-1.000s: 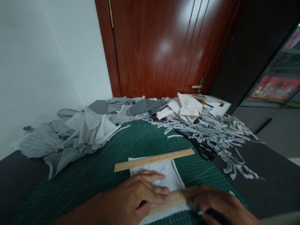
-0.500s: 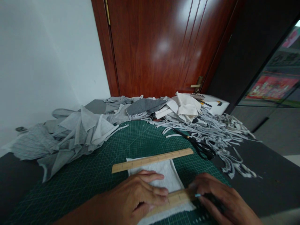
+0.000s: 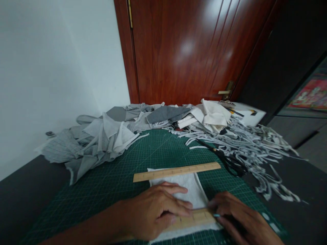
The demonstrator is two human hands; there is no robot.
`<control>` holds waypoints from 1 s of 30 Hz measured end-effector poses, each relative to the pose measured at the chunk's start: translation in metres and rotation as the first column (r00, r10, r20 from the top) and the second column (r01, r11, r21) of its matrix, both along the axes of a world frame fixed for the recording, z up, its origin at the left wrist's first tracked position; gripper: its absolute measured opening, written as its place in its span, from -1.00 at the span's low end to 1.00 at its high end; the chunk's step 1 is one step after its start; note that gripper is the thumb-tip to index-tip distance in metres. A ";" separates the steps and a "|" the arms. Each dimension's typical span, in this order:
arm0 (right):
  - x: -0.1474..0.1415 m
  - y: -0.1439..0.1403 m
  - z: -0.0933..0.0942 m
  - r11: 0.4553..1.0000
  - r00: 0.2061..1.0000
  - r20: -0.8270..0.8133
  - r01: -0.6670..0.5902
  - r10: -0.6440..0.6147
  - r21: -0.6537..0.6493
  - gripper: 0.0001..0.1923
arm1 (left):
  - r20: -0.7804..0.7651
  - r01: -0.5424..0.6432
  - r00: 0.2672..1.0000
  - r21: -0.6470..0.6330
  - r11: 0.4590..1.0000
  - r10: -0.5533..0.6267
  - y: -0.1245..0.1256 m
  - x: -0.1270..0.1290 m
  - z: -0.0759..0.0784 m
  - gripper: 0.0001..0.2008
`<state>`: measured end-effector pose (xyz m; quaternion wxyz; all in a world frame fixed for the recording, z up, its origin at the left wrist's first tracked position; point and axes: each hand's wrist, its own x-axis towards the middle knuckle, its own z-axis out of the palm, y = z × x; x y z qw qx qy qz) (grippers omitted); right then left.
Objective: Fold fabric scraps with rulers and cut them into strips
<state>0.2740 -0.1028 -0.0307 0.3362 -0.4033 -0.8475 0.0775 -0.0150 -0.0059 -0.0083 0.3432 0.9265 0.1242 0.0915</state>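
Observation:
A white piece of cloth (image 3: 195, 190) lies on the green cutting mat (image 3: 114, 190), with a wooden ruler (image 3: 176, 173) across its far end. Nearer to me, a second wooden ruler (image 3: 196, 218) crosses the cloth. My left hand (image 3: 158, 207) lies over this near ruler, its fingers stretched out and pressing on ruler and cloth. At the ruler's right end is my right hand (image 3: 235, 214), fingers closed in a pinch around a thin, pen-like thing with a light blue end (image 3: 216, 215). The rest of that thing is hidden by the fingers.
Black scissors (image 3: 227, 161) rest at the mat's right side, beside a tangle of grey fabric strips (image 3: 255, 146). Grey cloth pieces (image 3: 99, 139) are heaped on the left. More scraps (image 3: 168, 114) and a white box (image 3: 251, 114) stand at the back, before a brown door (image 3: 178, 51).
The camera view has turned a little to the left, so the scene sits further right. Both hands stay at the near ruler; my right hand has shifted slightly left relative to the cloth.

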 end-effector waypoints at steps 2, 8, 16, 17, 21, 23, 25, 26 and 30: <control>0.000 0.000 0.000 1.000 1.000 0.007 -0.006 0.006 0.006 -0.81 | 0.003 0.006 1.000 0.004 1.000 -0.006 0.000 -0.001 0.000 -0.52; 0.003 0.002 0.001 1.000 1.000 0.004 -0.005 0.005 -0.023 -0.81 | 0.001 0.019 1.000 0.007 1.000 -0.019 0.001 0.000 -0.003 -0.51; -0.016 0.002 0.002 0.998 0.995 -0.101 0.013 -0.007 0.060 -0.86 | -0.019 0.035 0.999 0.027 0.999 -0.034 0.003 -0.002 -0.014 -0.47; -0.024 0.002 0.000 0.999 0.993 -0.121 -0.008 0.013 0.044 -0.84 | -0.002 0.037 0.999 0.027 0.999 -0.037 0.004 -0.002 -0.015 -0.49; -0.061 0.011 -0.014 0.983 0.970 -0.159 -0.186 0.183 -0.006 -0.84 | 0.087 0.037 0.996 -0.011 0.999 -0.036 0.006 0.000 -0.015 -0.64; -0.073 0.016 -0.019 0.971 0.953 -0.208 -0.235 0.222 -0.040 -0.76 | 0.085 0.046 0.995 -0.037 0.998 -0.043 0.006 0.002 -0.014 -0.66; -0.078 0.019 -0.021 0.969 0.946 -0.245 -0.236 0.211 -0.076 -0.76 | 0.082 0.047 0.996 -0.050 0.998 -0.043 0.007 0.004 -0.013 -0.69; -0.079 0.019 -0.021 0.970 0.947 -0.253 -0.228 0.199 -0.091 -0.78 | 0.089 0.050 0.995 -0.052 0.997 -0.045 0.008 0.004 -0.013 -0.70; -0.075 0.020 -0.023 0.966 0.949 -0.251 -0.226 0.189 -0.126 -0.86 | 0.147 0.101 0.985 -0.025 0.995 -0.096 0.013 0.004 -0.012 -0.71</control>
